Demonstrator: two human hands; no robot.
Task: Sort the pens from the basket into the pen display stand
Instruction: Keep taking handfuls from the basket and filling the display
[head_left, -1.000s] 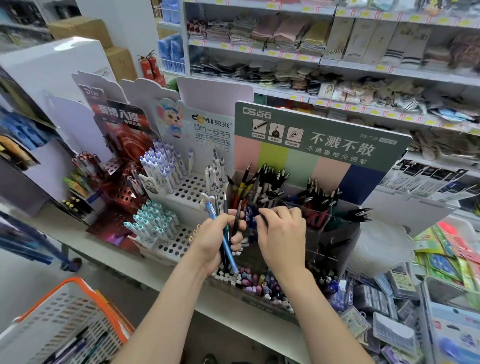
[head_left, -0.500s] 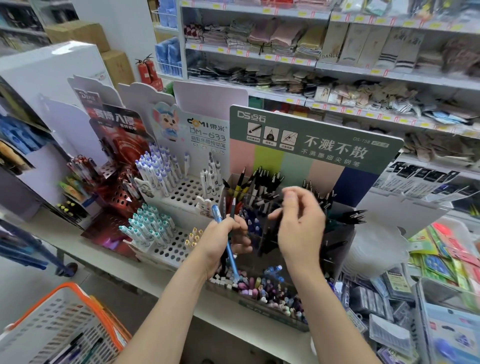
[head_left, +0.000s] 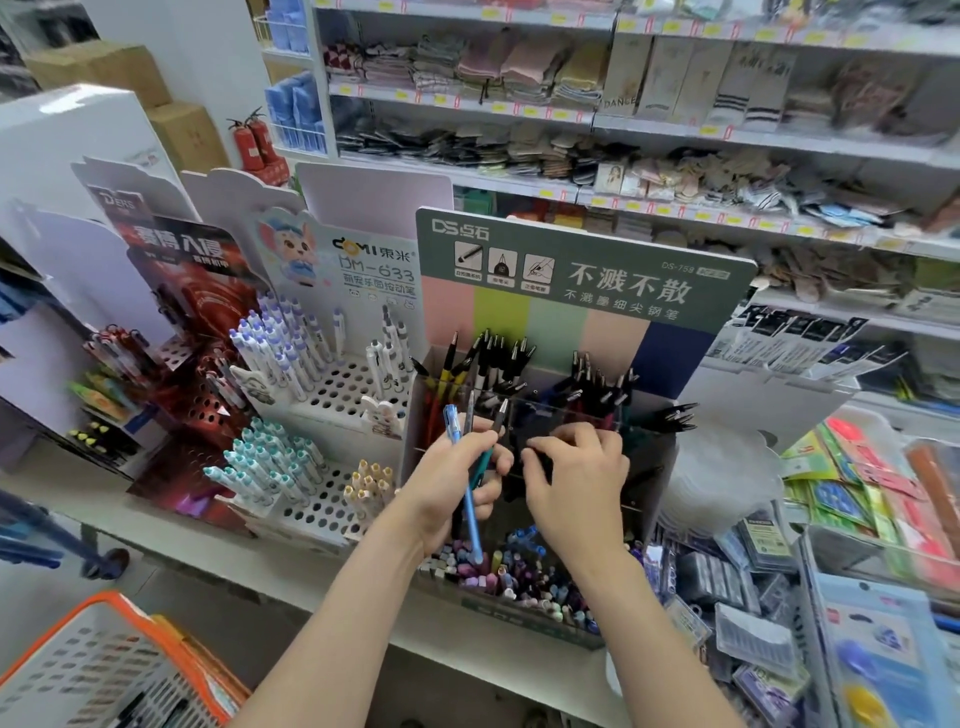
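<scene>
Clenched left hand (head_left: 452, 486) grips a bundle of pens (head_left: 484, 460), blue pen (head_left: 470, 512) foremost; right hand (head_left: 576, 483) curls into pen display stand (head_left: 587, 275), can't tell if pinching anything.

"DS-758" on green header card (head_left: 582, 280), "DOMI DM-633" on white card (head_left: 375, 266), "DANCE" on sock pack (head_left: 619, 102)

Pale shop shelf (head_left: 311, 564), red stand (head_left: 176, 415) at its left end, white holed stand (head_left: 337, 389) beside it, green-headed pen display stand (head_left: 571, 280) in the middle, white rounded stack (head_left: 717, 478), perhaps lids, just right of that, flat packets (head_left: 753, 639) heaped at the right end.
</scene>
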